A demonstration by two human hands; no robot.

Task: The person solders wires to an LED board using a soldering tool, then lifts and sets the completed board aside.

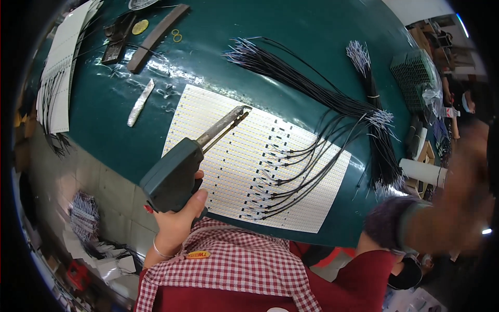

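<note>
My left hand [179, 218] is closed around the grip of a dark green soldering gun [174, 169]. The gun's metal barrel slants up and to the right, its tip above a white LED strip panel [312, 208]. Down the panel runs a column of solder points where several black-sheathed cables [317, 156] are attached, their thin wires fanned out. At the far right, my right hand [457, 187] is raised close to the camera, away from the panel. Motion blur hides its fingers, so I cannot tell whether it holds anything.
Bundles of black cables [306, 88] lie on the green table [208, 57]. At the back left are a brown bar [158, 39], a solder stand [119, 39] and a wrapped silver stick [140, 104]. More white panels [60, 73] overhang the left edge. Green racks [416, 75] stand right.
</note>
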